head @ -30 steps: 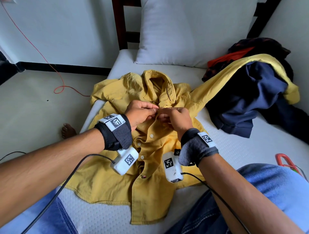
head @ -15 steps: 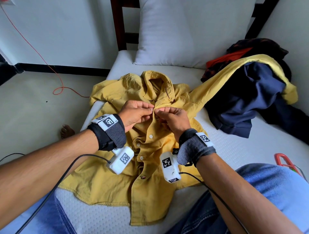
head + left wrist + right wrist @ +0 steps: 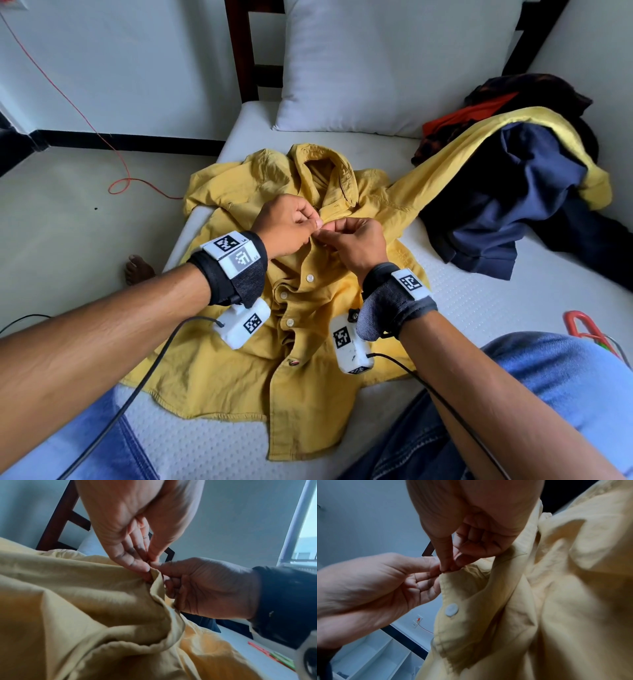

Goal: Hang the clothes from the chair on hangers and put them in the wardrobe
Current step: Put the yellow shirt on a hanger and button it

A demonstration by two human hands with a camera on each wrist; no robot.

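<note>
A yellow button-up shirt (image 3: 308,342) lies front-up on the white mattress (image 3: 479,308), collar toward the pillow. My left hand (image 3: 291,228) and right hand (image 3: 352,240) meet just below the collar, each pinching the shirt's front placket between thumb and fingertips. The left wrist view has my left hand (image 3: 137,555) pinching a raised fold of the yellow shirt (image 3: 77,608), the right hand (image 3: 202,586) against it. In the right wrist view my right hand (image 3: 453,561) pinches the placket edge above a white button (image 3: 452,609), with the left hand (image 3: 385,581) beside it.
A heap of clothes (image 3: 513,192), navy, yellow, orange and dark, sits at the right of the mattress. A white pillow (image 3: 394,61) leans on the dark wooden headboard (image 3: 253,51). A red hanger (image 3: 582,329) pokes out by my right knee. A red cable (image 3: 120,181) lies on the floor.
Both hands have shifted slightly up the placket toward the collar and stay pinched together on the fabric. The shirt itself lies as before.
</note>
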